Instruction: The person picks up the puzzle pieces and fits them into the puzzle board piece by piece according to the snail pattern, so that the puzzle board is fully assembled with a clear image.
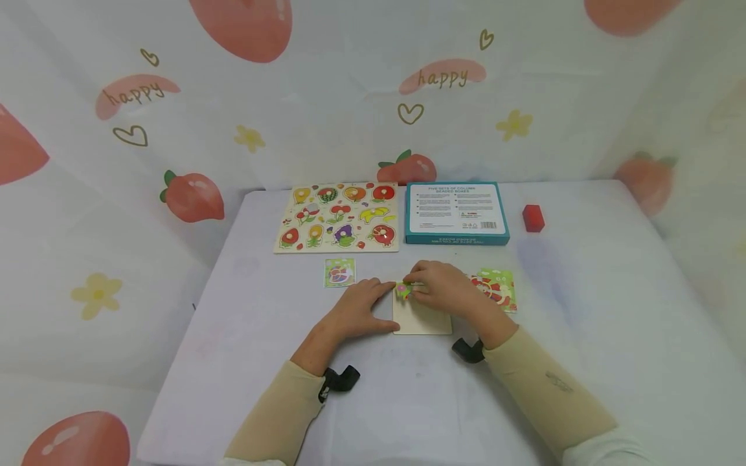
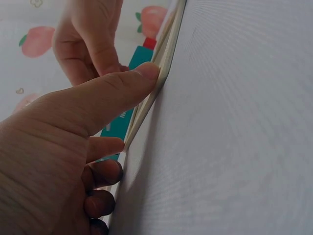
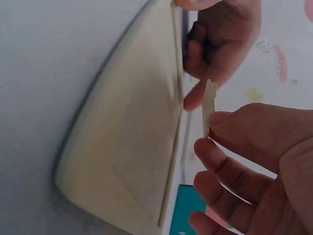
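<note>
A square pale wooden puzzle board (image 1: 424, 321) with a raised rim lies on the table in front of me. My left hand (image 1: 357, 310) holds it along its left side, thumb at the near corner and index finger at the far one. In the left wrist view the thumb tip presses the board's edge (image 2: 168, 58). My right hand (image 1: 445, 287) pinches a small puzzle piece (image 1: 403, 290), green with a pink patch, above the board's far left part. The right wrist view shows this thin piece (image 3: 209, 105) edge-on between thumb and fingers, apart from the bare board surface.
A small picture tile (image 1: 340, 272) lies left of the board; a green-and-red picture piece (image 1: 500, 291) lies to the right, partly behind my right hand. Farther back are a fruit knob puzzle (image 1: 344, 217), a teal-edged box (image 1: 457, 213) and a red block (image 1: 533, 218).
</note>
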`<state>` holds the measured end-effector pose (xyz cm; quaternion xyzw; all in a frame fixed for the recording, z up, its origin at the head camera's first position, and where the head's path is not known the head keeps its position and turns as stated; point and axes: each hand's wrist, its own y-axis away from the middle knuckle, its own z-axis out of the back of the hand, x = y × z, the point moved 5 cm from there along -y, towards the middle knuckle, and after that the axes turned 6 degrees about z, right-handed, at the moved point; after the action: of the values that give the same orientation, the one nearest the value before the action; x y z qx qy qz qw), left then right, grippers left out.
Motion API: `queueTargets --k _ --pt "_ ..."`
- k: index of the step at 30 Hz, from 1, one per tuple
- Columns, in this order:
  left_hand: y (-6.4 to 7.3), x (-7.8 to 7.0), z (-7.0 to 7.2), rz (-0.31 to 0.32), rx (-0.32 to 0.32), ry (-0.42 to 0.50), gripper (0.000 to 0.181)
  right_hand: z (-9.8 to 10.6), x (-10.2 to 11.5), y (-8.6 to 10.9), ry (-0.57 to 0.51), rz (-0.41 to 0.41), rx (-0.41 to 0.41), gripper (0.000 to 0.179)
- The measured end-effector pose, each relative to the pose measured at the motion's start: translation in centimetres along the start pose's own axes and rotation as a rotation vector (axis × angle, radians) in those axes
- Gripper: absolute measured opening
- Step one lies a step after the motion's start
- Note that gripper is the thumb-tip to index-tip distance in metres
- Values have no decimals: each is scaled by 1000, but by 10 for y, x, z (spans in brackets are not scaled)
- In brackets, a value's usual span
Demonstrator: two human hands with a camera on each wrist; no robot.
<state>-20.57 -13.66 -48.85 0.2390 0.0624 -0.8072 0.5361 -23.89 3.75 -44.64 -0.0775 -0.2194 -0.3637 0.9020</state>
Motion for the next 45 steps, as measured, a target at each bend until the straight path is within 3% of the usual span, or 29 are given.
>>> queueTargets --k 9,23,36,45 --pt "-1 0 -1 -5 0 3 87 -11 -4 -6 72 37 21 26" --pt "1 0 0 11 4 24 87 -15 -2 -8 84 -31 -14 22" --pt "0 -1 -1 -8 -3 0 85 -1 -1 0 91 -15 -16 31" --pt "0 -1 0 4 -5 -6 85 15 -5 13 34 -90 -65 35"
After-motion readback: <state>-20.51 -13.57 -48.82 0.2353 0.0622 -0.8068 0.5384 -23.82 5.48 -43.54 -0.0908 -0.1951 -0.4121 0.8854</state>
